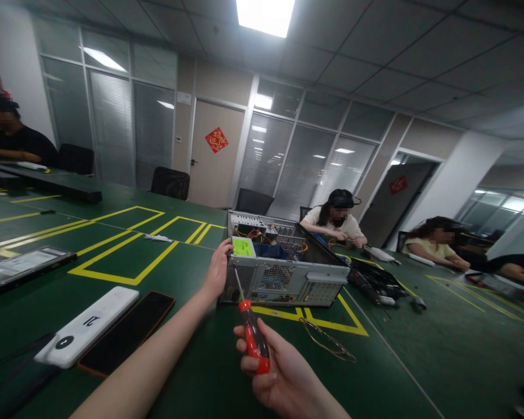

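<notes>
An opened computer case (pixel 303 279) lies on its side on the green table, its inner parts and coloured wires showing. At its near left corner is a power supply with a yellow-green label (pixel 243 247). My left hand (pixel 220 267) grips the case's left side beside that label, fingers closed against it; some fingertips are hidden. My right hand (pixel 273 364) is wrapped round the red and black handle of a screwdriver (pixel 254 337). Its thin shaft points up toward the vented back panel of the case; whether the tip touches a screw I cannot tell.
A pair of glasses (pixel 329 342) lies right of my right hand. A white device (pixel 91 326), a dark phone (pixel 128 331) and a hard drive (pixel 24 267) lie left. Beyond the case is a black tool case (pixel 378 282). Several people (pixel 334 218) sit around the table.
</notes>
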{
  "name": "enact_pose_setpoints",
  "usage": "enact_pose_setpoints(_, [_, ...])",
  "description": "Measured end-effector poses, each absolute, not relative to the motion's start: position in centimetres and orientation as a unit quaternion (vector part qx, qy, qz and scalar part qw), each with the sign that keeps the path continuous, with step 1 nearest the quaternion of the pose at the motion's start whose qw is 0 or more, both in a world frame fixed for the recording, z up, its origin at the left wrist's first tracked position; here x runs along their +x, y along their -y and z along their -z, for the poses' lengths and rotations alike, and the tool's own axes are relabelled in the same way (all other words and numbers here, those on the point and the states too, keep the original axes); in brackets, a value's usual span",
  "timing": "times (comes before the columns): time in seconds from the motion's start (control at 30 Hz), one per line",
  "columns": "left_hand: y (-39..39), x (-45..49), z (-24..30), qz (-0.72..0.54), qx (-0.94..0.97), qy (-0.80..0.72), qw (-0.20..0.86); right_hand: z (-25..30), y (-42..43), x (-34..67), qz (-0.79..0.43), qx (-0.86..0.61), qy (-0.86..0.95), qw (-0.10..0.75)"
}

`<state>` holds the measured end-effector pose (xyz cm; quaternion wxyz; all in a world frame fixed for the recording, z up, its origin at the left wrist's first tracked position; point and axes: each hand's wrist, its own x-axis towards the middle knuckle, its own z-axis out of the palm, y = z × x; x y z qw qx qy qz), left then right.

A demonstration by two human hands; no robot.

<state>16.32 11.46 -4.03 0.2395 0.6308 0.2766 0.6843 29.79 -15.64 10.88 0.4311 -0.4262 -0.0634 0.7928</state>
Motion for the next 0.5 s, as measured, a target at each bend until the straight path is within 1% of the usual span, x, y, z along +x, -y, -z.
enact_pose_setpoints(0.3, [-11.7,16.4,4.2,-0.684,0.632,-0.276,0.238,-8.6,14.9,31.1,-0.801,-0.396,0.105,0.435])
enact_pose_setpoints(0.5, [-11.5,16.4,4.1,-0.687,0.631,-0.277,0.231,-7.1,15.6,31.6,-0.823,-0.313,0.229,0.415])
